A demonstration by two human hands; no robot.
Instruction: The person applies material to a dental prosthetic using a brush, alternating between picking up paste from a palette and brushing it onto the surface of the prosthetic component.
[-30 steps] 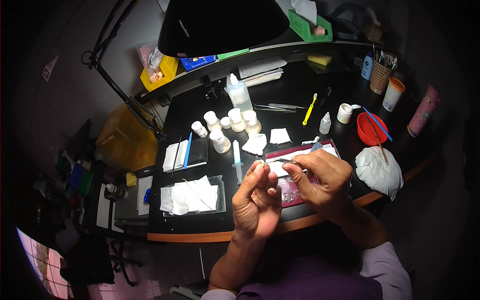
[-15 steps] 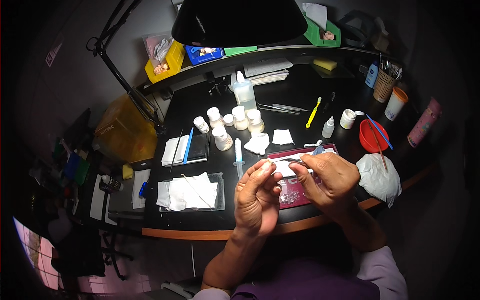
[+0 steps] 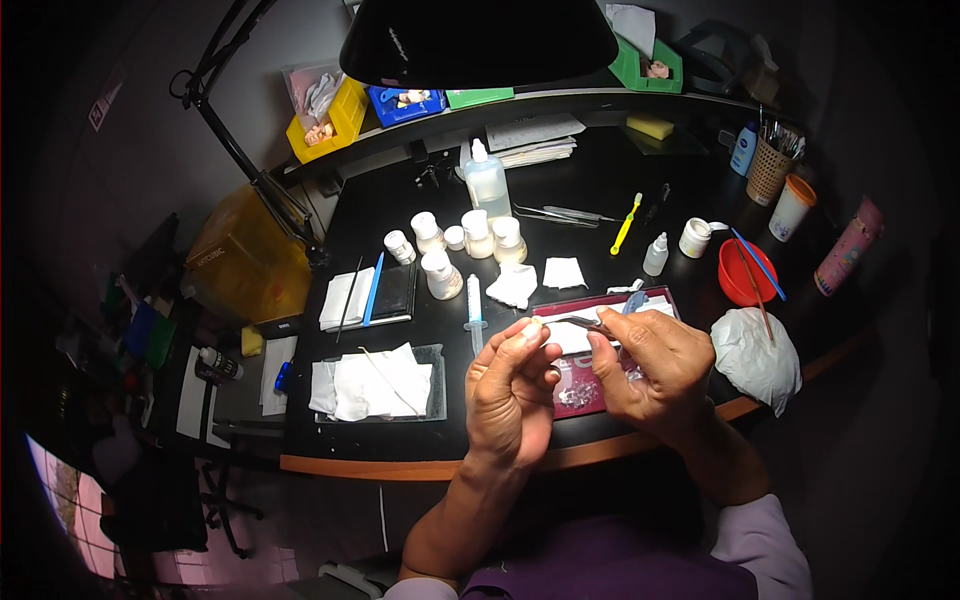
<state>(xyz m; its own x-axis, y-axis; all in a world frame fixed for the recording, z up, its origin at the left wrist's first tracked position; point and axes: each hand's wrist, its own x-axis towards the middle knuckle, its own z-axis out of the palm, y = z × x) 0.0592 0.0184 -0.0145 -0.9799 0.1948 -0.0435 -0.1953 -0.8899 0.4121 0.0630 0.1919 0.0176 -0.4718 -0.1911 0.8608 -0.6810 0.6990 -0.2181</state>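
My left hand (image 3: 508, 395) is closed, pinching a tiny pale yellowish-white piece (image 3: 537, 321) between thumb and fingertips. It is too small to name. My right hand (image 3: 655, 375) is closed around a slim dark metal tool (image 3: 577, 322), whose thin tip points left and meets or nearly meets the pale piece. Whether the tool has one arm or two I cannot tell. Both hands hover above a maroon tray (image 3: 582, 398), which bears a white paper pad (image 3: 568, 338) and some clear crumbs or drops.
White-capped jars (image 3: 441, 274), a clear bottle (image 3: 487, 185) and a syringe (image 3: 474, 300) stand or lie beyond my left hand. At right are a red bowl (image 3: 746, 272) and a crumpled white bag (image 3: 757, 355). A black lamp shade (image 3: 480, 45) hangs over the desk.
Both hands keep their grips and stay close together at the pale piece. The right hand's fingers and tool have shifted very slightly; the whole view has moved a little.
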